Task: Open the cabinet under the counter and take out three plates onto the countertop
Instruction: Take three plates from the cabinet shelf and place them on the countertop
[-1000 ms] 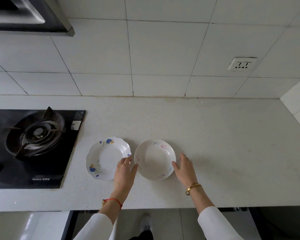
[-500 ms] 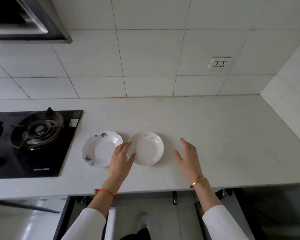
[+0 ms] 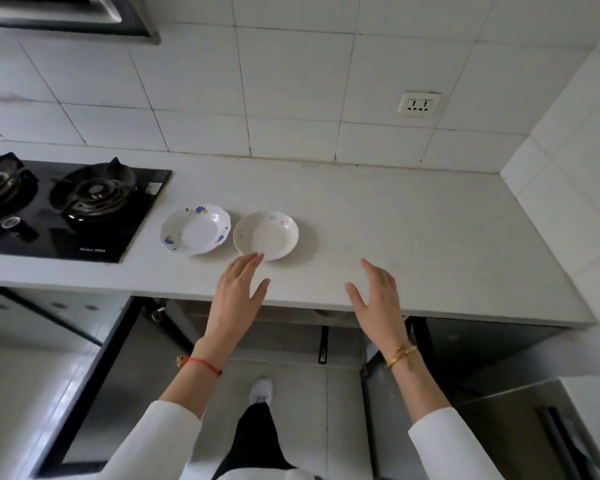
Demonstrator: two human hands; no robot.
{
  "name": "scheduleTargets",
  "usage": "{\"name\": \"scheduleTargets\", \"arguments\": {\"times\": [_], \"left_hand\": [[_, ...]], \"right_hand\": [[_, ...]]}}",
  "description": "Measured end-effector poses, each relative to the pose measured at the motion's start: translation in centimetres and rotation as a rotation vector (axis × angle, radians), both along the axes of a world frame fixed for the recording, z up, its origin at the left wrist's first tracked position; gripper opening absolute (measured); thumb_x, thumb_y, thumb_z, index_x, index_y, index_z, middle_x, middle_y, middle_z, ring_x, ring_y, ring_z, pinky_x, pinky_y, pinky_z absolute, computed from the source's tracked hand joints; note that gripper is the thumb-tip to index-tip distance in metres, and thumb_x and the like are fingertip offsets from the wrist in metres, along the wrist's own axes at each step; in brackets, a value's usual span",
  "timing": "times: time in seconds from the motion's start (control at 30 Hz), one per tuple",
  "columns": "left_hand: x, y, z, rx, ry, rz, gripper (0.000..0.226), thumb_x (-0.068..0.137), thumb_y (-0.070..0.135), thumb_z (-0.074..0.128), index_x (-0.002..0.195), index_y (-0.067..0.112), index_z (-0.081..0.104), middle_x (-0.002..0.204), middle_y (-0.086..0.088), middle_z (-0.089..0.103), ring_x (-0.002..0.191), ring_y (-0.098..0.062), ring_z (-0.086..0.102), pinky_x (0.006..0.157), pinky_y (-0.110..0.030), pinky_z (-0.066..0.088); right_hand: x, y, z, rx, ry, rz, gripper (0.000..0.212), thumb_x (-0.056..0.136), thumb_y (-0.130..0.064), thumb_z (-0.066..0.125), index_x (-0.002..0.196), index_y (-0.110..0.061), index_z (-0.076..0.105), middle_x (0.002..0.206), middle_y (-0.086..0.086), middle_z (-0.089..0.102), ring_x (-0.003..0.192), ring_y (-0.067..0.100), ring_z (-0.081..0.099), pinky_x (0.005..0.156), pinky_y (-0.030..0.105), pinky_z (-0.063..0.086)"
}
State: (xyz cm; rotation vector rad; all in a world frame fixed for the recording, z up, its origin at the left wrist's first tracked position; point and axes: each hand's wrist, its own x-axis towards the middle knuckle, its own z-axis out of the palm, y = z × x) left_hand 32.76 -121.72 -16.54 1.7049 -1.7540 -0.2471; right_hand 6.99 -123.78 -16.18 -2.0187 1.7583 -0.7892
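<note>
White sleeves frame the nearest part of the view, with a black trouser leg and a white shoe (image 3: 261, 389) on the grey floor between them. Below the desk (image 3: 430, 244) the cabinet (image 3: 278, 327) stands open; what it holds cannot be made out. Above the desk's front edge the left hand (image 3: 238, 296) and right hand (image 3: 378, 299) hover with fingers straight and spread, grasping nothing. The left fingertips reach the near rim of the pink-flowered plate (image 3: 266, 234); whether they touch it cannot be told. Just beside it on the left sits the blue-flowered plate (image 3: 195, 233), so 2 plates lie on the desk, both empty. Further left is a black gas hob (image 3: 66, 209) bearing white lettering too blurred to read. On the tiled wall beyond hangs a white socket (image 3: 419, 104).
</note>
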Motion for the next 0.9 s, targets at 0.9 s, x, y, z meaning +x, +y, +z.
{"name": "scheduleTargets", "arguments": {"times": [0.9], "left_hand": [[-5.2,8.5,-7.7,0.131,0.011,0.006,0.038,0.094,0.019,0.059,0.131,0.010,0.058,0.131,-0.004,0.061,0.125,-0.020,0.053,0.106,-0.036,0.044]], "right_hand": [[-3.3,7.8,-8.5,0.102,-0.036,-0.044,0.048,0.097,-0.033,0.050,0.138,-0.009,0.043,0.139,0.009,0.048,0.135,0.021,0.037,0.111,0.031,0.032]]}}
